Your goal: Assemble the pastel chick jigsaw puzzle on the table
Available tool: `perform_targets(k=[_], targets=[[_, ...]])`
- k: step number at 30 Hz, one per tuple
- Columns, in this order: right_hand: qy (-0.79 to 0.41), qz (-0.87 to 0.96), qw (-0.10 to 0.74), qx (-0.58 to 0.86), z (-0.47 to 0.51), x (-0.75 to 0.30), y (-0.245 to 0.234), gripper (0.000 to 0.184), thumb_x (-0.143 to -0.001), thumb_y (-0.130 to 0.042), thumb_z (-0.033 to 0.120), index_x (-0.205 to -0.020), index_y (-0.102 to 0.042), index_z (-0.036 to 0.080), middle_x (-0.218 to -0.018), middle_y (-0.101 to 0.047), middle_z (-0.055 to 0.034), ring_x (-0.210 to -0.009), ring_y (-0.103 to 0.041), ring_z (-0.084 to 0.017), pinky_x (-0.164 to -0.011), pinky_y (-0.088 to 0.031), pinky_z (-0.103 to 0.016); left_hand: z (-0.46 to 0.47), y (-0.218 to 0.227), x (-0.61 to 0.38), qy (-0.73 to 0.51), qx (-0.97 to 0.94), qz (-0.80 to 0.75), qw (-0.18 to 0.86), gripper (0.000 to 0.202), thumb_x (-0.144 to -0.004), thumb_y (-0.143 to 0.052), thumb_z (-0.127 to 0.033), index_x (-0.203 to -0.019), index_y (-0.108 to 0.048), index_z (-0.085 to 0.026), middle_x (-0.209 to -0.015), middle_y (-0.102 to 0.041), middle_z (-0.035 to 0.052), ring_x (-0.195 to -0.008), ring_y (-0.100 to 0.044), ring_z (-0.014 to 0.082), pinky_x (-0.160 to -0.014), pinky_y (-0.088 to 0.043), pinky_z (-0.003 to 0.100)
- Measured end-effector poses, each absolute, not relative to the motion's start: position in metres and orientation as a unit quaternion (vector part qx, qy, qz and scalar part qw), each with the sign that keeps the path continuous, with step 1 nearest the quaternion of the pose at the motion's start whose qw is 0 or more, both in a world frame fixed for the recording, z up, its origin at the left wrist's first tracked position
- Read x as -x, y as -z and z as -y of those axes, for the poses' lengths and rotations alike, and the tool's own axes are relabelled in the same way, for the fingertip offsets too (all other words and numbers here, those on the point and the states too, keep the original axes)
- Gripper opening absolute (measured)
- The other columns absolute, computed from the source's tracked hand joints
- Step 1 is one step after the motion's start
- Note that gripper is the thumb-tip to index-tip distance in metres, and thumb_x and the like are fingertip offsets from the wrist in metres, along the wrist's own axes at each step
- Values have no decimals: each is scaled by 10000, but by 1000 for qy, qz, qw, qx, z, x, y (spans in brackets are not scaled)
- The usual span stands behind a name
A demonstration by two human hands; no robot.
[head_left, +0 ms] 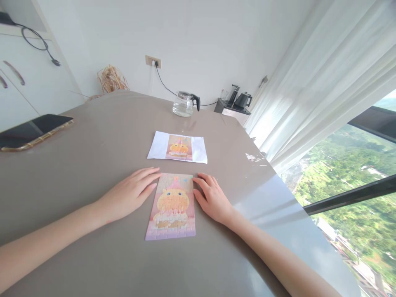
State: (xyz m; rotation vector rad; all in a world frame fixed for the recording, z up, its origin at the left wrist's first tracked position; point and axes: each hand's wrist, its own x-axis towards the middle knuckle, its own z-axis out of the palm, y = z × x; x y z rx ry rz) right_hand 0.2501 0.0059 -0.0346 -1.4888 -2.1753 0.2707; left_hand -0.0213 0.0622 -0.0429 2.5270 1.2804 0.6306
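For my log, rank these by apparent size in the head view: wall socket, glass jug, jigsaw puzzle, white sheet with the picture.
Largest to smallest, as they look:
1. Jigsaw puzzle
2. White sheet with the picture
3. Glass jug
4. Wall socket

- The left hand (133, 192) and right hand (216, 200) blocked the upper side edges of the puzzle (173, 206), their fingertips at its borders.
- The puzzle's near edge was open to approach, with bare surface (154, 270) between the left forearm (62, 233) and right forearm (272, 251).
- Only a narrow gap separated the puzzle's far edge from the low, flat paper sheet (179, 148).
- Farther back, the glass jug (183, 106) stood upright, its handle jutting rightward, with room on either side.
- A wide lane ran between the sheet and the phone (37, 130).
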Motion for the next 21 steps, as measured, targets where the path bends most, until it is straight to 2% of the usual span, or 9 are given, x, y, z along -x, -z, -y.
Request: perform_targets(k=[11, 16, 18, 21], targets=[[-39, 815, 219, 536, -9, -247, 34, 279, -924, -443, 176, -1184, -543, 183, -1225, -543, -138, -1156, -509, -271, -966, -460, -456, -68, 49, 24, -179, -877, -432, 109, 473, -964, -294, -461, -1328, -455, -205, -1402, -475, 88, -1310, -409, 277, -1077, -357, 455], [-24, 829, 213, 516, -10, -246, 34, 349, -914, -413, 139, -1250, -501, 169, -1232, -541, -141, -1121, -527, -255, -949, -467, -426, -70, 54, 25, -177, -880, -430, 98, 437, -969, -306, -458, -1304, -485, -241, -1407, -473, 62, -1312, -410, 271, -1082, -361, 446], [-20, 832, 210, 513, -8, -246, 33, 352, -930, -403, 165, -1269, -499, 174, -1244, -540, -142, -1125, -528, -254, -952, -464, -422, -72, 57, 27, -181, -880, -429, 93, 416, -970, -314, -450, -1295, -495, -263, -1405, -476, 48, -1305, -422, 268, -1079, -370, 435], [-16, 834, 206, 512, -7, -245, 33, 352, -934, -469, 291, -1261, -520, 171, -1247, -548, -145, -1135, -528, -265, -966, -451, -418, -73, 63, 29, -190, -878, -430, 89, 431, -967, -349, -463, -1338, -446, -267, -1403, -477, 49, -1298, -435, 271, -1067, -388, 427]])
